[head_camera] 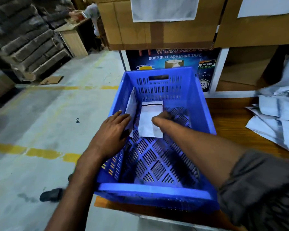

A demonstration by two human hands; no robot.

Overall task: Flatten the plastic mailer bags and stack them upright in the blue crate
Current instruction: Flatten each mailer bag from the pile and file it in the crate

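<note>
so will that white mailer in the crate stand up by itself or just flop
Probably floppy: the white mailer curves where the right hand grips it. It looks thin and light, so likely won't stand alone; the other mailer is upright only against the blue crate wall, with the left hand pressing it.

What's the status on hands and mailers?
Left hand flat, pressing upright mailer to blue crate left wall. Right hand on second mailer, grip unclear. No obstruction seen.

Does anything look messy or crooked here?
Yes. The white plastic mailer bag under the right hand lies askew inside the blue slotted plastic crate, not upright like the second white mailer the left hand presses against its left wall.
</note>
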